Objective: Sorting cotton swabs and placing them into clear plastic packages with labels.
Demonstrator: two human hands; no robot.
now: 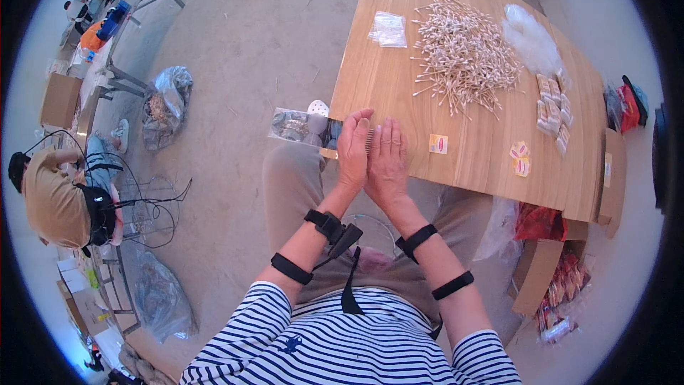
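My left hand (352, 148) and my right hand (387, 162) press in from both sides, palms facing, at the table's near left corner. Between them shows a narrow row of brown stick ends, part of a bundle of cotton swabs (370, 141); the rest of it is hidden by the hands. Both hands have their fingers straight and held together. Beyond them a big loose heap of cotton swabs (467, 53) lies on the wooden table (377, 85). A small yellow and white printed card (438, 144) is just right of my right hand.
More cards (520, 159) lie farther right, near several packed swab packets (553, 110). Clear plastic film (531, 39) and flat clear bags (388, 29) lie at the back. A clear bag with greyish contents (296, 127) juts out by the left corner. Another person (60, 196) sits at far left.
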